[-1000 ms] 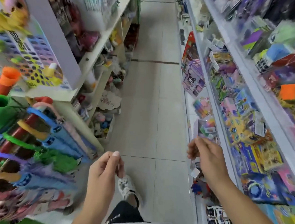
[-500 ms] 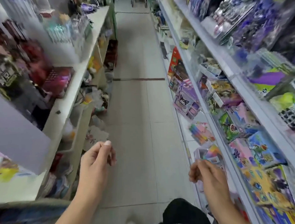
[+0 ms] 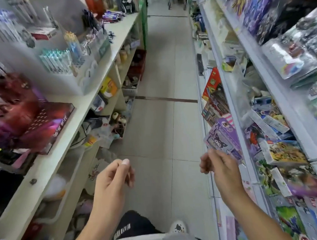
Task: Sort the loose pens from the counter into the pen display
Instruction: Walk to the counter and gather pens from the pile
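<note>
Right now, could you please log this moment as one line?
left hand: loosely curled, empty | right hand: curled, contents unclear | clear plastic pen display: on white counter, untouched

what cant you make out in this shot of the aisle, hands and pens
- Left hand, head view: curled fingers hide the palm, so anything held cannot be told.
- Right hand, head view: seen from the back, its grip is hidden.
- Pen display, head view: motion blur, single pens indistinct.
- Loose pens: small, blurred.

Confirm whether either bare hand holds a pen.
No: the left hand and right hand both hang loosely curled over the pale tiled floor, with no pen visible.
</note>
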